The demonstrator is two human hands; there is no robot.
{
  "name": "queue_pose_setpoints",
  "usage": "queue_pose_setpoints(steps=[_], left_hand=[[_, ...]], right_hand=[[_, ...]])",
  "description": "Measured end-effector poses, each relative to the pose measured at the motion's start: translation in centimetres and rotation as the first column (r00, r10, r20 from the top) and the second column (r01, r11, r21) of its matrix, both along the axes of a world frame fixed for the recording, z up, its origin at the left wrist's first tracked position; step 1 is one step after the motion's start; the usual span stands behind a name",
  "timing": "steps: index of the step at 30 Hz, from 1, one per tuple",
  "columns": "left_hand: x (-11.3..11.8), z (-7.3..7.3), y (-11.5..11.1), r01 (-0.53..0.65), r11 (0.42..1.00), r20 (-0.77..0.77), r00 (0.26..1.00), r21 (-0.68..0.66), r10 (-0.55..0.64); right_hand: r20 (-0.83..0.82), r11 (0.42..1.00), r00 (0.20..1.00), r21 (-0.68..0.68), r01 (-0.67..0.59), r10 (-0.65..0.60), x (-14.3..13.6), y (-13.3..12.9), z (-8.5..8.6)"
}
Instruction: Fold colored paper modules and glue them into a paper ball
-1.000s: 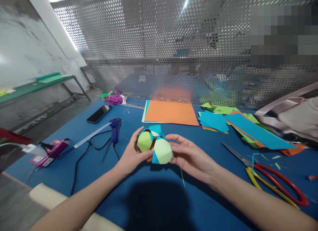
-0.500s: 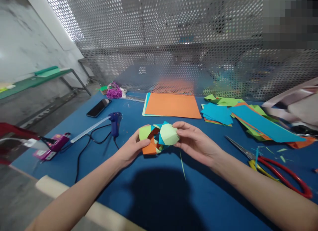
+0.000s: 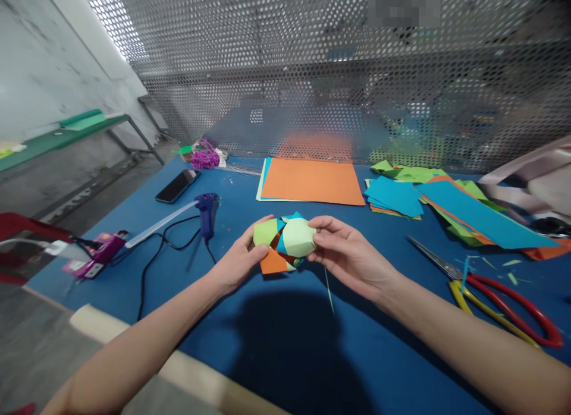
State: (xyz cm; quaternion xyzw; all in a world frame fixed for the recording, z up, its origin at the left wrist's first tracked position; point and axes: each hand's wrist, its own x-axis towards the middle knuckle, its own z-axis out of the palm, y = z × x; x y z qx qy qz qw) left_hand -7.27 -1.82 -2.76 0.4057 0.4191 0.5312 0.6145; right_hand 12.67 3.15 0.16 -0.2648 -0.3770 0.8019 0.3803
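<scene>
Between my two hands, above the blue tabletop (image 3: 196,320), is a folded paper shape (image 3: 300,238) made of pale green, lime, orange and blue pieces. My left hand (image 3: 243,257) grips its lime and orange side, with the thumb in front and the fingers behind. On the pale green side, my right hand (image 3: 345,251) pinches the edge between thumb and fingers. The far side and underside of the shape are hidden. A thin green paper strip (image 3: 329,291) lies just below my right hand.
Red-and-yellow-handled scissors (image 3: 486,296) lie at the right, near blue paper squares (image 3: 392,196) and long paper strips (image 3: 484,216). Orange sheets (image 3: 314,181) lie at the back against a perforated metal screen (image 3: 303,94). A glue gun (image 3: 206,216), phone (image 3: 177,186) and purple power strip (image 3: 98,254) occupy the left.
The pale green part has shifted left toward the lime part, narrowing the gap in the paper shape. Both hands keep their hold. The camera view has shifted slightly.
</scene>
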Motion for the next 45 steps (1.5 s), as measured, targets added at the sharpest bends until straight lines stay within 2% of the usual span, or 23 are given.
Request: queue_pose_setpoints(steps=[10,17,19,22,25,28,30,34,39,45], left_hand=[[0.0,0.0,0.4,-0.046,0.999,0.077,0.996,-0.009,0.046],[0.2,0.2,0.4,-0.035,0.998,0.109,0.993,-0.046,0.040],[0.3,0.2,0.4,-0.037,0.998,0.109,0.993,-0.056,0.043],[0.3,0.3,0.3,-0.037,0.998,0.094,0.995,-0.059,0.042],[0.3,0.3,0.3,-0.037,0.998,0.068,0.997,-0.053,0.040],[0.3,0.3,0.2,-0.028,0.998,0.046,0.998,-0.048,0.031],[0.3,0.3,0.1,-0.022,0.999,0.037,0.999,-0.050,0.024],[0.2,0.3,0.1,-0.003,0.999,0.026,1.000,-0.032,0.004],[0.0,0.1,0.1,0.018,1.000,0.010,1.000,-0.005,-0.018],[0.0,0.1,0.1,0.012,1.000,-0.019,1.000,-0.014,-0.012]], right_hand=[[0.039,1.000,0.999,0.024,-0.005,0.004,0.5,0.1,0.2],[0.052,0.999,0.998,0.039,-0.038,0.036,0.5,0.3,0.3],[0.063,0.995,0.996,0.073,-0.075,0.070,0.5,0.3,0.2],[0.101,0.975,0.991,0.194,-0.108,0.090,0.6,0.3,0.1],[0.202,0.944,0.976,0.301,-0.137,0.077,0.9,0.2,0.1],[0.367,0.893,0.930,0.420,-0.162,-0.005,1.1,0.0,0.4],[0.436,0.833,0.894,0.528,-0.163,-0.101,1.1,-0.2,0.6],[0.438,0.703,0.864,0.695,-0.150,-0.249,1.0,-0.4,0.9],[0.423,0.601,0.844,0.783,-0.158,-0.329,1.1,-0.3,0.8],[0.451,0.568,0.815,0.801,-0.190,-0.363,1.5,0.2,1.0]])
